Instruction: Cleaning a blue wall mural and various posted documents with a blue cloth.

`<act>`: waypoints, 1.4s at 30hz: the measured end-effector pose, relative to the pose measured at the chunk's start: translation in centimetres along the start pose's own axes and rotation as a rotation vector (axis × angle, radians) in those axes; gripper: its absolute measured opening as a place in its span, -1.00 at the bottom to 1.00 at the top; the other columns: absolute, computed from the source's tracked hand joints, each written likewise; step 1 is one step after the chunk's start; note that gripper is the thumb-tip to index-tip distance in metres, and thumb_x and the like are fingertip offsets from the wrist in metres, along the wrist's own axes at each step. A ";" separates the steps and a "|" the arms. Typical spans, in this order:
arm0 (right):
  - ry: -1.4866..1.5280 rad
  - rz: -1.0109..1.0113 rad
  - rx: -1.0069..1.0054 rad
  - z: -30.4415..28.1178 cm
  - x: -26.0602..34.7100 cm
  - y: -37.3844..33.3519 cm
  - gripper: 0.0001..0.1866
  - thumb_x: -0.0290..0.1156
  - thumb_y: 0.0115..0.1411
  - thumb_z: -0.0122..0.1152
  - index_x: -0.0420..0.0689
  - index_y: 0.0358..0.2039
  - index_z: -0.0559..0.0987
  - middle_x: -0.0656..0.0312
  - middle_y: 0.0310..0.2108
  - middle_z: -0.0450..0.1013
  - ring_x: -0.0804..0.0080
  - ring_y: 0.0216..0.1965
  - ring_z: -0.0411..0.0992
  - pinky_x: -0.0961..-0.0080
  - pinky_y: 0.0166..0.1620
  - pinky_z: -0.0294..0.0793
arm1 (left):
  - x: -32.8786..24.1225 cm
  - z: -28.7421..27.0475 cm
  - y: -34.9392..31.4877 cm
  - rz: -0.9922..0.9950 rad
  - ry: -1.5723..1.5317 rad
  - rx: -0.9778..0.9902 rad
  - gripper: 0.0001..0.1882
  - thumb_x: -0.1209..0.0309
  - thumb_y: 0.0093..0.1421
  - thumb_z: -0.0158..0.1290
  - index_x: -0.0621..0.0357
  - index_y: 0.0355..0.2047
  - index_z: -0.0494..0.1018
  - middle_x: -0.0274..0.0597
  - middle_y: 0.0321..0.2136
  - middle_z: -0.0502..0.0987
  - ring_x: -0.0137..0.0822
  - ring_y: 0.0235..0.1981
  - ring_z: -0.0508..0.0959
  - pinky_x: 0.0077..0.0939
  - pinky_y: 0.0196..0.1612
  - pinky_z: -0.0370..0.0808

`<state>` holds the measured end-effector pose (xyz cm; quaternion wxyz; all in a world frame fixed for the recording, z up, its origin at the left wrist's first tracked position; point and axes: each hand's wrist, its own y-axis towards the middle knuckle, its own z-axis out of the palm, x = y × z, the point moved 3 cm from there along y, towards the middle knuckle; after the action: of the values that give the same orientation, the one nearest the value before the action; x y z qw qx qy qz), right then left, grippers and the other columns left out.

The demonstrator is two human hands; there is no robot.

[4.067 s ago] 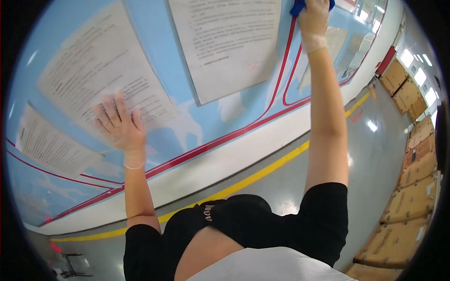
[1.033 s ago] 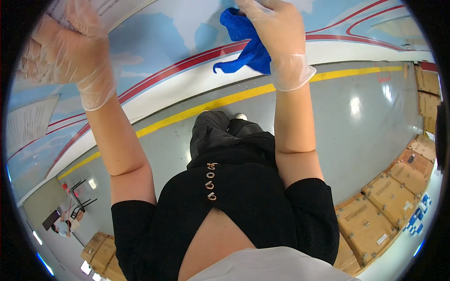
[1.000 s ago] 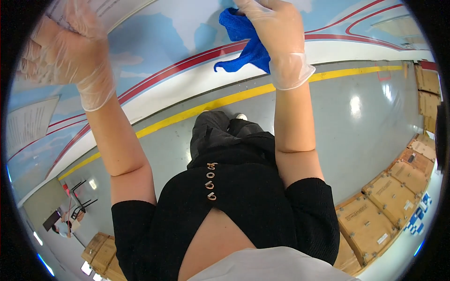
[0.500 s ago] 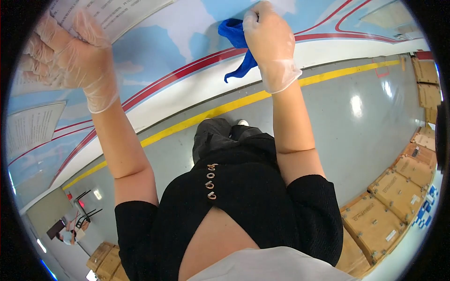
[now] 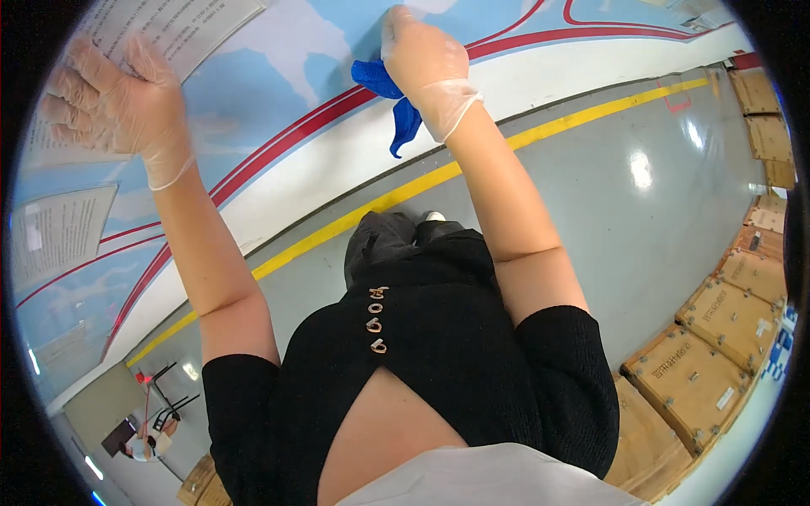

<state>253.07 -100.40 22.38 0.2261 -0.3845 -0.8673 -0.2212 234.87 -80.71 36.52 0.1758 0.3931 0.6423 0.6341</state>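
Operator: Head view. What surface am I facing, and what room surrounds it?

Guide: You face a pale-blue wall panel [image 5: 253, 97]. A red band [image 5: 287, 149] follows its lower edge, with a white strip [image 5: 329, 160] below. An upper printed sheet [image 5: 198, 29] and a lower printed sheet [image 5: 63, 228] are on the panel, to your left. A yellow line [image 5: 337, 227] runs along the grey floor [image 5: 607, 202], beside the wall. Light-brown crates [image 5: 688, 379] stand in a row at your right; a person [image 5: 148, 445] is in the background, lower left.

Operator: State of my left hand?

Guide: Your left hand [image 5: 118, 105] is gloved and open, fingers spread and slightly bent, in front of the upper sheet's lower portion. Contact with the sheet cannot be determined.

Operator: And my right?

Guide: Your right hand [image 5: 426, 63], also gloved, is closed around a blue cloth [image 5: 375, 78], just above the panel's lower edge. The cloth protrudes left of your fist; its tail hangs past the red band, in front of the white strip. Cloth pressure against the panel cannot be determined.
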 end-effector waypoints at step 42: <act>0.533 0.015 -0.925 -7.2 -21.7 3.5 -0.73 -0.49 0.18 0.20 -0.15 -0.09 0.57 -0.02 -0.05 0.47 -0.03 -0.02 0.45 0.26 0.04 0.45 | -1.4 -0.5 0.0 0.010 0.113 -0.045 -0.32 0.00 0.43 -0.25 0.15 0.41 0.13 0.08 0.42 0.10 0.33 0.39 0.09 0.14 0.40 0.02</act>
<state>270.42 -114.56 16.72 0.2469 -0.3806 -0.5891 -0.6687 235.43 -82.09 36.21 0.1450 0.3558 0.6349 0.6703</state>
